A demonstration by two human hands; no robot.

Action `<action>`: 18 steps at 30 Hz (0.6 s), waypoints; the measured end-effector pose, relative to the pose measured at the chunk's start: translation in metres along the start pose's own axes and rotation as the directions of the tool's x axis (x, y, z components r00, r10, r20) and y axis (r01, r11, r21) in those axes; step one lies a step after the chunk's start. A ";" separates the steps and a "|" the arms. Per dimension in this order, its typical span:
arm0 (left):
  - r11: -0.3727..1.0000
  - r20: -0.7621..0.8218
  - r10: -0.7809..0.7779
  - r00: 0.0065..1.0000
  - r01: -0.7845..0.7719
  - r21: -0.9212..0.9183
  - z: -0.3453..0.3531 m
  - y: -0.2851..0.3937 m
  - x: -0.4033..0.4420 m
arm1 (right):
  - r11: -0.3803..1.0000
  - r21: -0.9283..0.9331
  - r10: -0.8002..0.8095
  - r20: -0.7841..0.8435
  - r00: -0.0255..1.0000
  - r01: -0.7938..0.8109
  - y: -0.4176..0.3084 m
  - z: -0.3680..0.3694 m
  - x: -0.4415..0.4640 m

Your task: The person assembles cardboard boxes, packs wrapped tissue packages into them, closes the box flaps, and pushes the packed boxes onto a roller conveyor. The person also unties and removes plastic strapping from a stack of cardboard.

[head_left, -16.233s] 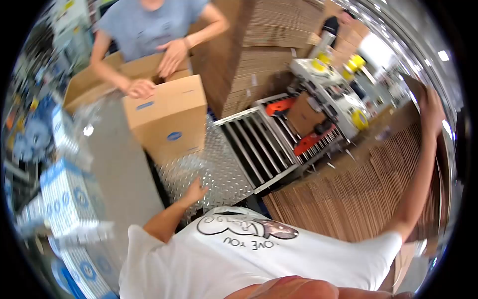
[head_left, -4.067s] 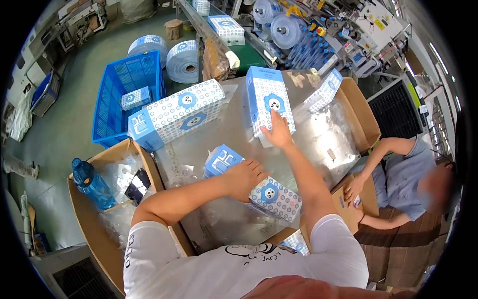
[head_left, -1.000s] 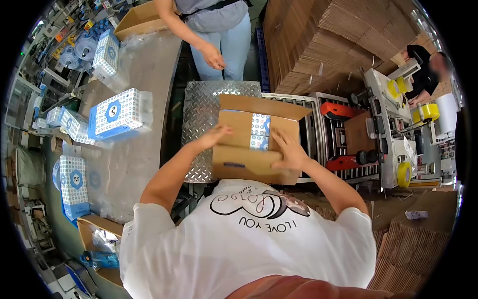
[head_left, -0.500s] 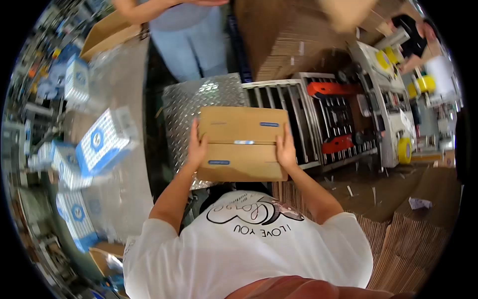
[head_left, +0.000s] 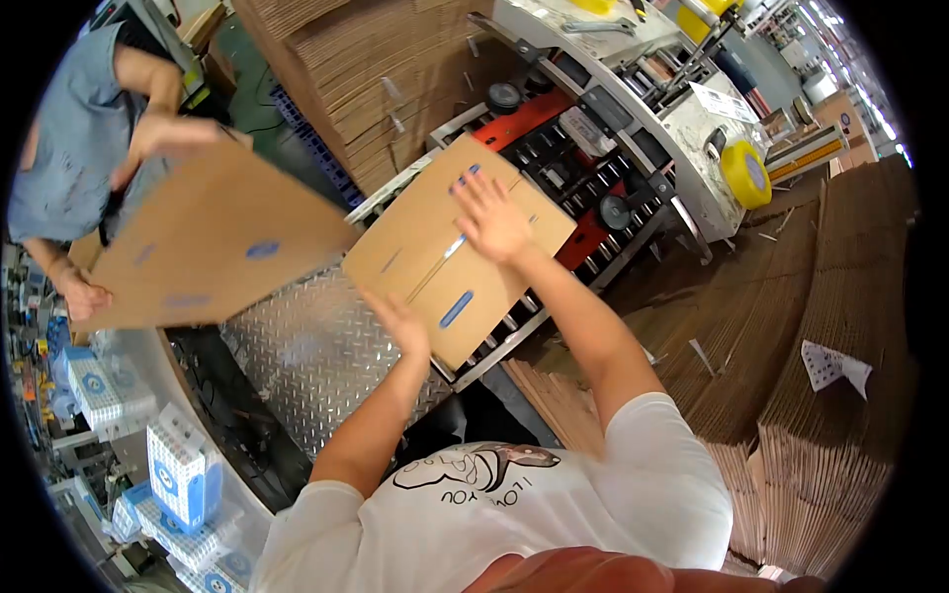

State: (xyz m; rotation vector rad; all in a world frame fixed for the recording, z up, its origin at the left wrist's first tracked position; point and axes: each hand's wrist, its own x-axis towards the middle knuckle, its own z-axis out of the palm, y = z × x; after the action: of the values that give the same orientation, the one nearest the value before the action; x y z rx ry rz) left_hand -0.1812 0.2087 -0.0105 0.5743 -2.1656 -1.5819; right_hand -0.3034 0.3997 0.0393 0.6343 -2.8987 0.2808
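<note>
A carton (head_left: 415, 252) with its top flaps folded down lies on the roller conveyor, at the mouth of the taping machine (head_left: 583, 148). My right hand (head_left: 492, 219) rests on its top with the fingers spread. At the carton's near left edge is my left hand (head_left: 395, 324), its fingers extended against the side. Beside them, a co-worker (head_left: 79, 128) holds a flat brown cardboard box (head_left: 222, 237) over the diamond-plate surface (head_left: 316, 346).
Blue-and-white packs (head_left: 178, 474) stand on the metal table (head_left: 237, 494) at the lower left. Stacks of flat cardboard (head_left: 732, 346) fill the right side, with another stack (head_left: 376, 59) behind the conveyor. A yellow tape roll (head_left: 744, 174) sits on the machine.
The closed carton has moved off the diamond plate onto the rollers, toward the taping machine. My right hand has shifted from its side to its top. The co-worker's cardboard box has come into view.
</note>
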 end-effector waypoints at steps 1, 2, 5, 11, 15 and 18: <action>0.997 -0.001 0.049 0.999 -0.049 0.054 0.031 -0.003 0.005 | 0.998 -0.013 0.061 0.004 0.998 -0.061 0.029 -0.006 0.003; 0.992 0.019 0.119 0.993 -0.118 -0.055 0.062 0.003 0.006 | 0.992 -0.027 0.120 0.002 0.993 -0.120 0.052 -0.009 0.008; 0.994 0.130 0.090 0.987 -0.080 -0.078 0.113 0.021 0.035 | 0.966 -0.024 0.253 -0.114 0.961 -0.257 0.080 -0.005 0.011; 1.000 0.613 0.008 0.790 0.011 -0.027 0.059 0.019 0.062 | 0.984 0.170 0.057 -0.059 0.997 -0.046 -0.065 -0.013 -0.038; 0.913 0.767 0.026 0.641 -0.328 0.243 -0.106 -0.026 0.060 | 0.751 0.584 -0.070 0.534 0.842 -0.308 -0.146 -0.032 -0.118; 0.468 0.799 -0.016 0.601 -0.702 0.537 -0.276 -0.044 0.075 | 0.707 0.670 0.131 0.189 0.973 -0.225 -0.156 -0.163 -0.154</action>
State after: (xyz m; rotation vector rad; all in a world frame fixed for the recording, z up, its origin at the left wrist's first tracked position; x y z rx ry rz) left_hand -0.0912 -0.0630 0.0309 -0.4851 -3.3192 -0.3655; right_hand -0.0798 0.3573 0.1906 0.4547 -2.9199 1.4510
